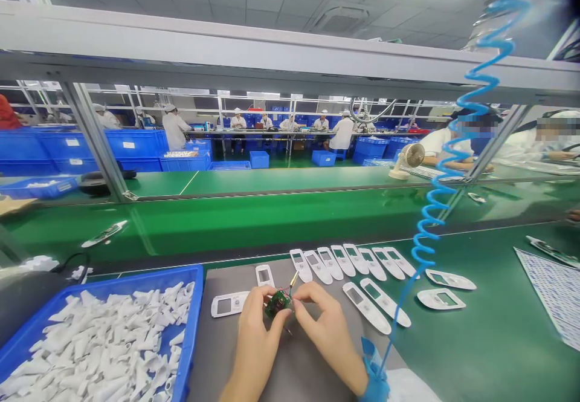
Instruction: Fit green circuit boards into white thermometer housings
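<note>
Between my two hands, above the grey mat (217, 353), is a small green circuit board (278, 303) with thin wires and a brass-coloured cylindrical part (294, 279) sticking up from it. My left hand (259, 323) grips the board's left side between thumb and fingers. At its right edge, the fingertips of my right hand (319, 317) are pinched together near the wires; whether they hold a wire or the board's edge is hidden. A white plastic casing (229, 304) with a rectangular window lies just left of my left hand, and another casing (264, 275) lies behind it.
A blue tray (198, 293) full of white plastic parts stands at the left. Several white casings (353, 259) lie in a row behind my hands, others at right. A blue coiled cord (428, 226) runs down to my right wristband (374, 372). Co-workers sit beyond the green conveyor (272, 217).
</note>
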Tool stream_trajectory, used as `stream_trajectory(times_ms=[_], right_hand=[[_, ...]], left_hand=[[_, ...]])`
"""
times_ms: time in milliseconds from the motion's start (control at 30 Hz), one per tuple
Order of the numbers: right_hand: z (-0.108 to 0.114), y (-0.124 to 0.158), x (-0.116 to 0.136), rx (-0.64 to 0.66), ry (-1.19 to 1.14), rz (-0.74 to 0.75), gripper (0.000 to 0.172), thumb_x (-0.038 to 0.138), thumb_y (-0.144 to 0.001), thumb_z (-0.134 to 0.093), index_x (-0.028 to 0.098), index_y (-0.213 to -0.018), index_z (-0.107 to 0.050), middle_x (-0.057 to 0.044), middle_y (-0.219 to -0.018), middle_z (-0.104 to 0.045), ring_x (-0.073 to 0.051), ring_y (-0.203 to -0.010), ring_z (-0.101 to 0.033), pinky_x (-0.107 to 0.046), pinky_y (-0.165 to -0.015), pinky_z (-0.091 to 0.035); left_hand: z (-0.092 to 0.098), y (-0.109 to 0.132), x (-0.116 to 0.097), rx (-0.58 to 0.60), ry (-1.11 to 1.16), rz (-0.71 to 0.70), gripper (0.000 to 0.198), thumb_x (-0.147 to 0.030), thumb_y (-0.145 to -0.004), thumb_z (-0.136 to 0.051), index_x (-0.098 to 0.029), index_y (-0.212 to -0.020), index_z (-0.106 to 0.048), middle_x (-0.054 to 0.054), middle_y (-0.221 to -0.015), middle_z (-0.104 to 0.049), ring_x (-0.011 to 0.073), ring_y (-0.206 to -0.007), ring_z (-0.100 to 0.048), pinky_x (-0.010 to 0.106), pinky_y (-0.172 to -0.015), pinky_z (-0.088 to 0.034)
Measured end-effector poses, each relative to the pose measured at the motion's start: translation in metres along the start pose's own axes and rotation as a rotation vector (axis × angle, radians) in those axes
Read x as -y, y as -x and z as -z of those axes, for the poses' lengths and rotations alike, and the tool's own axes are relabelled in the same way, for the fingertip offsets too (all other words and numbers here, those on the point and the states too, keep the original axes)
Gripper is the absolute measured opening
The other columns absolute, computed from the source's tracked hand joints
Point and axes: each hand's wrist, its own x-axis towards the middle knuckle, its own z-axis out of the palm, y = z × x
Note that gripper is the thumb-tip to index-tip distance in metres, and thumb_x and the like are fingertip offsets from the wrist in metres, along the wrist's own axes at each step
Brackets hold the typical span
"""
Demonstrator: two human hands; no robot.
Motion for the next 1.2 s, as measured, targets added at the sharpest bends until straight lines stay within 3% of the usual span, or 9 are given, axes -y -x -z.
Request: stream_trajectory(times_ms=[267,500,633,767,867,1100,1200], right_hand=[[0.002,-0.005,-0.002,0.111,-0.167,-0.171,0.012,0.021,-0.071,-0.047,0.017,-0.061,-0.051,0.0,-0.064,-0.054,-0.015,-0.064,-0.052,-0.025,-0.06,-0.042],[0.004,-0.006,-0.002,0.128,-0.156,-0.167,0.006,0.016,-0.068,-0.045,0.017,-0.066,-0.051,0.001,-0.065,-0.053,-0.015,-0.065,-0.051,-0.026,-0.062,-0.042],[0.002,-0.004,-0.004,0.153,-0.338,-0.24,0.01,0.025,-0.071,-0.048,0.017,-0.066,-0.049,0.001,-0.064,-0.05,-0.014,-0.063,-0.049,-0.027,-0.063,-0.041],[0.001,-0.001,-0.003,0.286,-0.754,-0.421,0.017,0.031,-0.073,-0.05,0.017,-0.065,-0.047,0.001,-0.063,-0.048,-0.012,-0.061,-0.049,-0.028,-0.063,-0.041],[0.001,-0.001,-0.001,0.336,-0.893,-0.477,0.016,0.03,-0.075,-0.05,0.016,-0.066,-0.048,0.002,-0.058,-0.047,-0.01,-0.055,-0.046,-0.024,-0.057,-0.039],[0.002,-0.002,0.001,0.287,-0.704,-0.401,0.028,0.042,-0.076,-0.05,0.016,-0.067,-0.048,0.002,-0.058,-0.05,-0.009,-0.053,-0.047,-0.022,-0.054,-0.036],[0.004,-0.002,0.001,0.331,-0.732,-0.401,0.027,0.04,-0.074,-0.054,0.016,-0.064,-0.045,0.003,-0.057,-0.047,-0.008,-0.052,-0.044,-0.021,-0.053,-0.035]], left_hand=[[0.005,0.001,0.005,-0.016,-0.295,-0.274,0.021,-0.012,-0.076,-0.043,-0.023,-0.092,-0.047,0.004,-0.093,-0.054,0.02,-0.088,-0.049,0.036,-0.074,-0.041],[0.006,0.001,0.005,0.014,-0.358,-0.33,0.024,-0.01,-0.076,-0.042,-0.024,-0.095,-0.047,0.003,-0.094,-0.054,0.0197,-0.089,-0.048,0.036,-0.075,-0.04],[0.004,0.001,0.002,0.031,-0.196,-0.259,0.023,-0.016,-0.076,-0.043,-0.024,-0.097,-0.05,0.005,-0.096,-0.056,0.0205,-0.091,-0.049,0.037,-0.078,-0.04],[0.002,-0.003,-0.007,0.088,0.118,0.014,0.021,-0.019,-0.072,-0.05,-0.021,-0.091,-0.055,0.005,-0.094,-0.06,0.0199,-0.086,-0.054,0.033,-0.076,-0.043],[0.003,-0.006,-0.009,0.157,0.295,0.176,0.02,-0.019,-0.067,-0.053,-0.018,-0.087,-0.059,0.006,-0.088,-0.063,0.02,-0.083,-0.057,0.031,-0.075,-0.044],[0.005,-0.005,-0.004,0.156,0.231,0.096,0.034,-0.024,-0.071,-0.051,-0.021,-0.104,-0.055,0.007,-0.102,-0.058,0.0205,-0.093,-0.052,0.033,-0.079,-0.041],[0.007,-0.005,-0.008,0.212,0.266,0.081,0.03,-0.023,-0.071,-0.05,-0.02,-0.1,-0.058,0.006,-0.098,-0.06,0.0196,-0.091,-0.052,0.03,-0.078,-0.041]])
